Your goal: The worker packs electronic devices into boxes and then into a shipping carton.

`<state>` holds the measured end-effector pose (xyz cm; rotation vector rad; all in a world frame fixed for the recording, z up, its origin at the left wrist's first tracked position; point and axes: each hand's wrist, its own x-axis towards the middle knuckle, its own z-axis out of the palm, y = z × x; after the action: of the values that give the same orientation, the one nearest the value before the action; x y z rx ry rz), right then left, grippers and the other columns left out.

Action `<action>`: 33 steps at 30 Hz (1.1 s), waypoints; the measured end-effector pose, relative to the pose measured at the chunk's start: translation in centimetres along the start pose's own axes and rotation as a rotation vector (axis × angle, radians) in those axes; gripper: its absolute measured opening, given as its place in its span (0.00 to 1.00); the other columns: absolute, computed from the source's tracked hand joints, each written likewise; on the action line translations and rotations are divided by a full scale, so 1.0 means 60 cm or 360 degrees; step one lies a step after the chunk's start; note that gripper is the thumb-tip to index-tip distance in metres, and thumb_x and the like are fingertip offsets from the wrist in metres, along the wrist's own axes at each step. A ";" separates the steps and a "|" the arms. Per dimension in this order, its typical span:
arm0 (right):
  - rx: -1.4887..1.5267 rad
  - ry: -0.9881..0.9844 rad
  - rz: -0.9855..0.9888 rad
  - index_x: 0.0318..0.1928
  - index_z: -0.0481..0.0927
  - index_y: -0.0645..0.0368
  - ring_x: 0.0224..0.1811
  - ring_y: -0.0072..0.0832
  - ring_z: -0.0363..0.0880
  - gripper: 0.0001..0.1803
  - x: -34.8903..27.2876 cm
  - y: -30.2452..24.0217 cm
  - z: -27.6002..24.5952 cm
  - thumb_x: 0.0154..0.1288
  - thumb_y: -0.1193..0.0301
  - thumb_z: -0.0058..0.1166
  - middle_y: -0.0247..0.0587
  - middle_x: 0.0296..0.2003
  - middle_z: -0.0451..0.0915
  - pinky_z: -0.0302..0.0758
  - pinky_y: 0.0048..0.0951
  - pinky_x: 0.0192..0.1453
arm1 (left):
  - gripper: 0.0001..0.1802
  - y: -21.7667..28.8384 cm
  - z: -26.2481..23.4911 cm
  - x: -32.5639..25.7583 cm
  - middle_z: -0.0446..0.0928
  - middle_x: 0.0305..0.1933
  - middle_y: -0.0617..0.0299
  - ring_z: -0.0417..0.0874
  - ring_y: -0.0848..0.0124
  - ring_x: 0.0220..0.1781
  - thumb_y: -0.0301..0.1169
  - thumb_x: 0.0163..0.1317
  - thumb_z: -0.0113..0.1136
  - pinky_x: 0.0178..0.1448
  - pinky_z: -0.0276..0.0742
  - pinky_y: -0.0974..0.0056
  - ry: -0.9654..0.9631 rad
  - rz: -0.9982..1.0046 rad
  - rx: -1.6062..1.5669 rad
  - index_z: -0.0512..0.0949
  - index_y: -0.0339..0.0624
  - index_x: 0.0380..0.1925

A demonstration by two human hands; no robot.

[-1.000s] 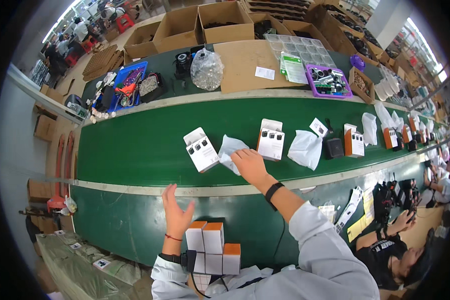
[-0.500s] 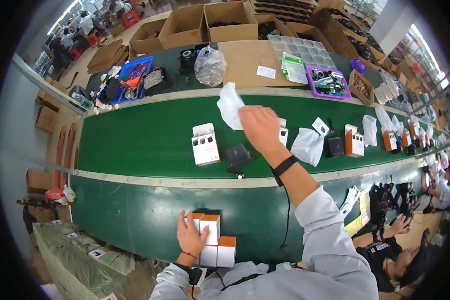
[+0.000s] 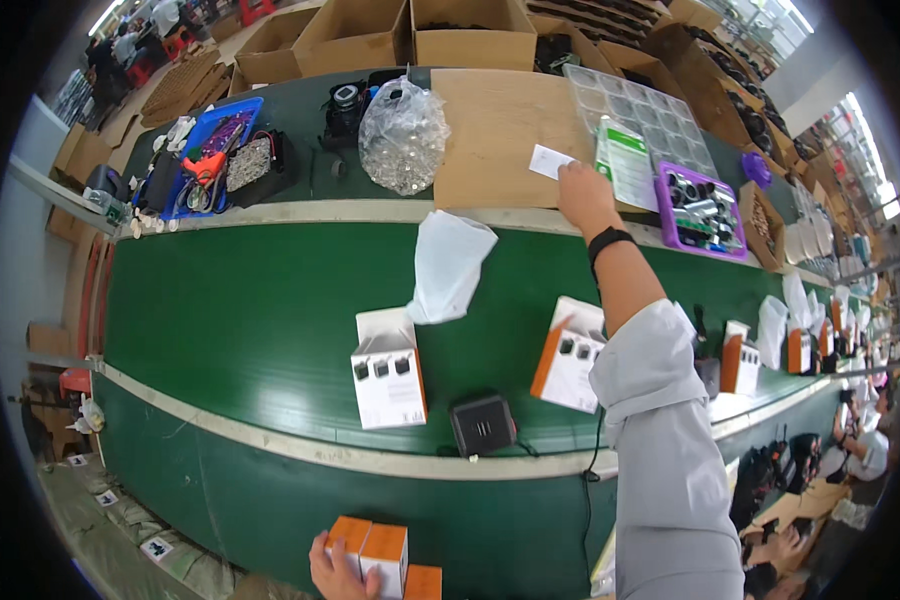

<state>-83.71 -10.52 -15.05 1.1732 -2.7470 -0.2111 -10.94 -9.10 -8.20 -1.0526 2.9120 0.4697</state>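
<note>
My right hand (image 3: 585, 195) reaches over the green belt to a brown cardboard sheet, its fingers closed at the right end of a small white card (image 3: 550, 162). Down at the near bench, my left hand (image 3: 338, 572) is wrapped against small white boxes with orange tops (image 3: 384, 543). On the belt lies a white pouch (image 3: 452, 265). Below it stands an open white carton (image 3: 388, 385) with its flap up. A second open carton (image 3: 573, 355) leans beside my right forearm. Between the cartons sits a black square device (image 3: 482, 425) with a short cable.
Along the back shelf are a blue tray of tools (image 3: 210, 150), a clear bag of small parts (image 3: 403, 135), a green-and-white packet (image 3: 627, 165) and a purple basket (image 3: 700, 210). A black cable (image 3: 588, 500) hangs over the near bench. More cartons and pouches line the belt rightward.
My right hand has left the white pouch, now lying on the belt, and reached the card farther back. The view has shifted forward. My left hand stays at the small boxes.
</note>
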 end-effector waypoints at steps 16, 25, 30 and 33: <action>-0.0217 -0.0049 -0.0693 0.37 0.85 0.55 0.43 0.43 0.89 0.06 -0.064 -0.051 -0.015 0.62 0.71 0.58 0.47 0.39 0.88 0.84 0.45 0.43 | 0.44 -0.012 0.013 -0.003 0.69 0.68 0.32 0.76 0.34 0.61 0.50 0.61 0.66 0.63 0.76 0.41 0.0091 0.0039 -0.0162 0.65 0.36 0.72; -0.0136 -0.0148 -0.0030 0.41 0.86 0.57 0.47 0.42 0.89 0.08 -0.019 0.027 -0.012 0.67 0.71 0.55 0.47 0.42 0.88 0.85 0.42 0.49 | 0.38 -0.002 0.011 -0.004 0.70 0.67 0.33 0.75 0.34 0.62 0.46 0.61 0.65 0.64 0.75 0.41 0.0041 -0.0032 -0.0089 0.70 0.36 0.67; -0.0218 0.0137 -0.0152 0.44 0.83 0.56 0.46 0.42 0.89 0.07 0.051 0.057 0.045 0.69 0.73 0.54 0.44 0.41 0.87 0.85 0.42 0.50 | 0.38 -0.009 0.018 -0.010 0.70 0.66 0.32 0.76 0.33 0.61 0.47 0.61 0.63 0.63 0.75 0.39 0.0045 0.0020 -0.0097 0.70 0.36 0.67; -0.0155 -0.0003 -0.0113 0.43 0.84 0.57 0.45 0.44 0.89 0.07 0.097 0.047 0.067 0.69 0.74 0.54 0.47 0.42 0.88 0.85 0.45 0.48 | 0.39 -0.015 0.023 -0.019 0.70 0.66 0.32 0.76 0.34 0.61 0.48 0.61 0.63 0.63 0.76 0.39 0.0030 0.0011 -0.0142 0.69 0.36 0.67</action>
<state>-90.43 -12.54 -18.04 1.2464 -2.6656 -0.3499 -9.61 -8.66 -9.63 -1.0627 2.9372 0.5982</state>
